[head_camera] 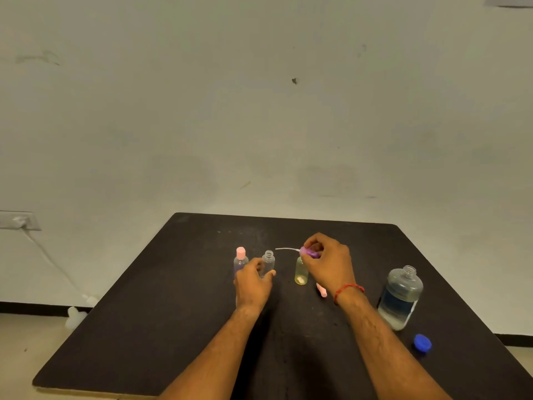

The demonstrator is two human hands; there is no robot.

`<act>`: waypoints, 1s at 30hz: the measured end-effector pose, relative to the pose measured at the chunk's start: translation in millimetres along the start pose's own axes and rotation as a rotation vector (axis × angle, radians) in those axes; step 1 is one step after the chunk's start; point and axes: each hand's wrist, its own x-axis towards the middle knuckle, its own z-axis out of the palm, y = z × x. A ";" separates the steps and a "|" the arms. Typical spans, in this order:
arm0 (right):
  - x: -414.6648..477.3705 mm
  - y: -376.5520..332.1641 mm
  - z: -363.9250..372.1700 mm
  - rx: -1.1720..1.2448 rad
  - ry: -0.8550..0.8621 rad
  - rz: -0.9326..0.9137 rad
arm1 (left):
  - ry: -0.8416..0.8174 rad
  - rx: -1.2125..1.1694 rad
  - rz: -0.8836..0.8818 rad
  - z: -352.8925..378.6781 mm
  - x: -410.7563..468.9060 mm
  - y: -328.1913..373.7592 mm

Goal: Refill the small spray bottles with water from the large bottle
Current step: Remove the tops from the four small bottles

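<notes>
Three small spray bottles [301, 272] stand mid-table; left hand [253, 282] grips the open clear bottle [268, 259], right hand [328, 262] pinches a purple spray head [309, 252]. Large bottle [401, 295] at right seems heavy, slippery: hold its middle.

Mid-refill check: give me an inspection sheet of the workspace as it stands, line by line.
Surface: dark table, faint dusty marks towards its far edge.
Job's things: large bottle uncapped, partly filled, at right; clear small bottle uncapped; yellow small bottle, neck hidden by the hand; pink-capped small bottle upright.
Clutter: blue cap near the large bottle; pink cap lying beside the right wrist.
Grips: left hand holds the clear small bottle; right hand pinches the purple spray head above the yellow small bottle, tube pointing left.
Cables: white cable drops from the wall socket.
Surroundings: pale marked wall; white object on the floor.
</notes>
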 end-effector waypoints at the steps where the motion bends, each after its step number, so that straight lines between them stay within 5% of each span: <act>1: -3.5 4.2 4.3 0.007 0.023 0.017 | 0.001 -0.008 -0.011 1.3 0.7 -1.2; 16: -36.0 55.9 85.7 0.013 0.133 0.209 | -0.045 -0.038 -0.023 17.7 10.7 -21.3; 30: -38.6 61.4 107.4 -0.067 0.128 0.182 | -0.069 -0.059 0.008 29.7 25.9 -29.2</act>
